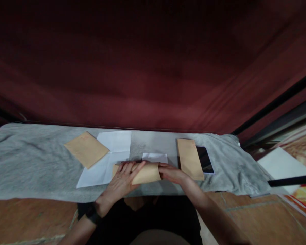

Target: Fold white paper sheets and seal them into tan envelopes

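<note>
A brown paper envelope (148,173) lies across in front of me near the bench's front edge, bulging at its right end. My left hand (123,177) lies over its left part, fingers across the far side and thumb stretched along the top, holding it. At the right end, my right hand (170,173) grips the envelope's edge, with its fingertips hidden at or inside the opening. Just beyond the envelope is a small white paper (155,157). A large creased white sheet (117,143) spreads out by my left hand, partly under a second brown envelope (87,149).
Right of my hands, a long brown envelope (190,160) partly covers a dark tablet or phone (205,160) with a pale edge. Grey cloth (40,160) covers the narrow bench. Dark red fabric (142,85) rises behind. A black bar (292,180) and white board (284,166) stand at far right.
</note>
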`<action>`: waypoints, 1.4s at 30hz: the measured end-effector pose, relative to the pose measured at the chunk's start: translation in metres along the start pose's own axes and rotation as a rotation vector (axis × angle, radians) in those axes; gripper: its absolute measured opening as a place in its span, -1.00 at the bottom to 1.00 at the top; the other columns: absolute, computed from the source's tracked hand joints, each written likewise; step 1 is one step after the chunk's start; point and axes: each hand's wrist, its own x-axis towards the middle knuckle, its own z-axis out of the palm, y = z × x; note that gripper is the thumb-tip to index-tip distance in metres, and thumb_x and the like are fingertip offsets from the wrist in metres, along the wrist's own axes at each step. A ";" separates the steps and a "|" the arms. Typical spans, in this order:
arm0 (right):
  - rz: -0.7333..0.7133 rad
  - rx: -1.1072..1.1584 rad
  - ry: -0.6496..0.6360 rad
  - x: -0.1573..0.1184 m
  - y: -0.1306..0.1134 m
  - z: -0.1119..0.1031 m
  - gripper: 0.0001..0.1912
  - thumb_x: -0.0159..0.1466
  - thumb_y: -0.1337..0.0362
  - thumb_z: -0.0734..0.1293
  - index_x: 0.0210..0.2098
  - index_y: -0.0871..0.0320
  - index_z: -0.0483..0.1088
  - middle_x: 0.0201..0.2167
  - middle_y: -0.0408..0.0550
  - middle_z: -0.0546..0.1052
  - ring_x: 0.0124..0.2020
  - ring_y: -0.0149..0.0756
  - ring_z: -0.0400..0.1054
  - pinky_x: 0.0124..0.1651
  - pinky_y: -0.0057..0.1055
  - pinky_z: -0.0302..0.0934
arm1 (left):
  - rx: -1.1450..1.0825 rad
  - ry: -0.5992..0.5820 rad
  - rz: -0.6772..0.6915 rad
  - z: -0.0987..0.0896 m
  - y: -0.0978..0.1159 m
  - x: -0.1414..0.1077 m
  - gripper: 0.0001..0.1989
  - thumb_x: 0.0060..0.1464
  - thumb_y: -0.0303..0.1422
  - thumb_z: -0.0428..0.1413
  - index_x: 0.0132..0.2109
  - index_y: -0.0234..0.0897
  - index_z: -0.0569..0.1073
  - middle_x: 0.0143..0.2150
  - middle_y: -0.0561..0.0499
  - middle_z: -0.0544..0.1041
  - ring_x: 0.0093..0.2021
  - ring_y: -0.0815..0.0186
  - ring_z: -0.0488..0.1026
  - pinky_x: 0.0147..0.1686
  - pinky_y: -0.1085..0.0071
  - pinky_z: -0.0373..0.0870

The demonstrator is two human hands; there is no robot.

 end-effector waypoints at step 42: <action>-0.153 -0.216 0.400 0.004 0.034 -0.007 -0.63 0.30 -0.02 0.24 -0.24 0.13 0.50 -0.34 -0.04 0.59 -0.32 -0.21 0.44 -0.19 -0.35 0.31 | -0.090 0.006 -0.259 0.015 -0.067 -0.050 0.21 -0.05 0.00 0.32 0.51 -0.16 -0.24 0.32 -0.26 0.27 0.33 -0.16 0.21 0.34 -0.19 -0.02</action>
